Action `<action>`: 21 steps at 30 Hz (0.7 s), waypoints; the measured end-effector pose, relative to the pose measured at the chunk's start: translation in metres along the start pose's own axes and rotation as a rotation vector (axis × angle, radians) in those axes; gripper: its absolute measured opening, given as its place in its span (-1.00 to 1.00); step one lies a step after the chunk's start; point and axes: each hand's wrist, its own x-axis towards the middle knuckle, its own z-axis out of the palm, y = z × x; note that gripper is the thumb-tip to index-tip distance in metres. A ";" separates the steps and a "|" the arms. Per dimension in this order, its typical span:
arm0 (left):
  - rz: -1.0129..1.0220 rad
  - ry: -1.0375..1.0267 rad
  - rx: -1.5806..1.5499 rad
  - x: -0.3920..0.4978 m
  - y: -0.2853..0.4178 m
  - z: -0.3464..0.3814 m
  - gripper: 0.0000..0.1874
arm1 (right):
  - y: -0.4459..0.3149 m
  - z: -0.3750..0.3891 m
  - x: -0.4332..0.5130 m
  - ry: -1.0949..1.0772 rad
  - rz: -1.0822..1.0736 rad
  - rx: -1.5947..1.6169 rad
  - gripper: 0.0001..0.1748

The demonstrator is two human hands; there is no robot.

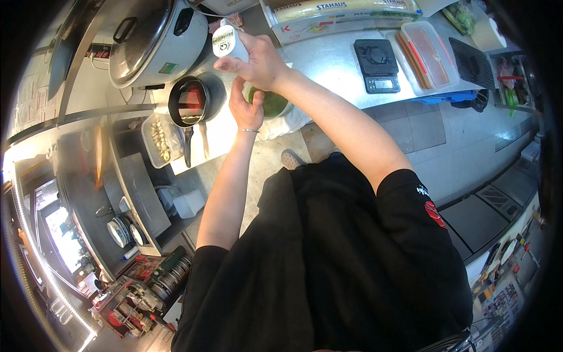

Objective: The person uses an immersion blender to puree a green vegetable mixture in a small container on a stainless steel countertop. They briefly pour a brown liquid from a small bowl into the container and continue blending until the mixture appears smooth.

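My right hand [266,61] grips a white corded appliance [233,46], which looks like a hand blender; the end facing me bears a label with writing. Its lower part is hidden behind my hands. Below it, a round container [288,110] holds a finely broken-up green mass [272,103]. At the container's left side is my left hand [247,108], its thumb over the rim and its fingers on the outer side, partly hidden. A pale cloth [286,127] lies under the container at the counter's front edge.
Left of my hands stand a black-handled pan [187,101], a plastic tub of pale pieces [159,138] and a large lidded cooker [176,53]. Rightward along the metal counter [325,75] are a black digital scale [376,66] and a clear lidded box [429,55]. A cling film box [343,24] lies behind.
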 end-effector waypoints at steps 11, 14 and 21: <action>-0.007 0.012 -0.013 -0.001 -0.003 0.002 0.04 | -0.001 0.001 0.000 0.009 -0.002 0.012 -0.20; -0.007 0.013 -0.024 0.000 -0.002 0.002 0.04 | -0.001 0.001 0.000 0.000 0.001 0.008 -0.19; -0.026 0.013 -0.034 -0.002 -0.002 0.002 -0.01 | 0.002 0.002 0.000 0.006 -0.018 0.001 -0.25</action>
